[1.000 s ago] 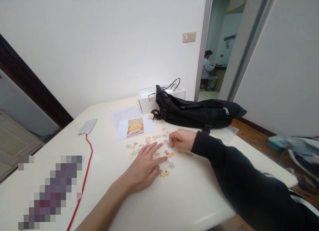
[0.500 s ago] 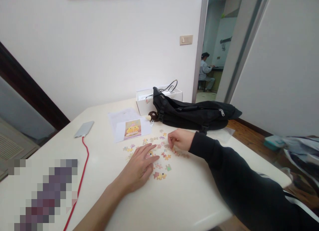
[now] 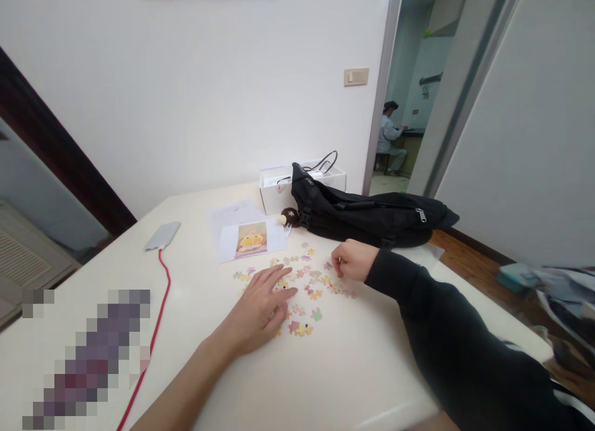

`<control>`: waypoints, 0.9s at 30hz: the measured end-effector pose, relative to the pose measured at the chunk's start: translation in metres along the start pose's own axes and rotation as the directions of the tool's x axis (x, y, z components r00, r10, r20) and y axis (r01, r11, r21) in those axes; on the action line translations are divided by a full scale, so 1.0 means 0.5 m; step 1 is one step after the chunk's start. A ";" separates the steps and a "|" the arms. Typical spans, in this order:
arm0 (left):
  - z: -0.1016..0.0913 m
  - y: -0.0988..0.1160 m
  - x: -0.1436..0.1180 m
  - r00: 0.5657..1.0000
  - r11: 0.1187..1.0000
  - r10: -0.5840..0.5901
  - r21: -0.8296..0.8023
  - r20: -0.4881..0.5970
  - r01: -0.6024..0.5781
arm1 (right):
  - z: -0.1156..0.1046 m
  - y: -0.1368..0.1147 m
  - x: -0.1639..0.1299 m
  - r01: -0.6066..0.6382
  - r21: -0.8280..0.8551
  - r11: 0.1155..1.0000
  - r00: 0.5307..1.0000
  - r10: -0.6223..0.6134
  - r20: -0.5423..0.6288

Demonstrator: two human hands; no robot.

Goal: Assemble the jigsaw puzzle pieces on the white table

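Note:
Several small jigsaw puzzle pieces (image 3: 316, 314) in pastel colours lie scattered across the white table. Over the left part of them rests my left hand (image 3: 267, 304), palm down, its fingers stretched and apart, hiding some pieces. At the right side of the pieces is my right hand (image 3: 356, 260), fingers curled down and pressed together close to the tabletop. Whether a piece sits between those fingertips cannot be made out. Behind the pieces, a printed picture (image 3: 251, 239) of a yellow figure lies on white paper.
A black bag (image 3: 367, 217) lies behind my right hand, before a white box (image 3: 274, 198) with cables. On the left are a grey power bank (image 3: 162, 235), its red cable (image 3: 162, 301) and a blurred-out object (image 3: 93, 363). Another person (image 3: 390, 136) sits beyond the doorway.
My right hand has moved a little to the right over the pieces, uncovering some. My left hand stays in about the same place. The whole view has shifted slightly.

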State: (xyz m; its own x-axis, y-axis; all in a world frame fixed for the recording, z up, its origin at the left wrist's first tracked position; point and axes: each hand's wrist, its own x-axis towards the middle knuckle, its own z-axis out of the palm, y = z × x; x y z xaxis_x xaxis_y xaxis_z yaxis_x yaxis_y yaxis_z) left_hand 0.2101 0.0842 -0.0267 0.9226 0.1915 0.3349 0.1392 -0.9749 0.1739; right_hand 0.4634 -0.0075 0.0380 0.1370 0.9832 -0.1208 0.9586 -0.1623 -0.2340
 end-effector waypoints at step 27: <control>0.006 -0.009 0.000 0.999 1.000 -0.007 0.024 -0.035 0.008 | 0.030 0.007 0.019 0.107 -0.096 0.990 0.987 -0.118 -0.110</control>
State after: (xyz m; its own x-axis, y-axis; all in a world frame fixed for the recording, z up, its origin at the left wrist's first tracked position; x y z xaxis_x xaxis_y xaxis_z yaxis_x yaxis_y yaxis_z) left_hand 0.2106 0.0881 -0.0304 0.9083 0.2020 0.3662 0.1549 -0.9759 0.1540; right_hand 0.4641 0.0002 0.0215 0.0497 0.9987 0.0147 0.9873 -0.0469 -0.1516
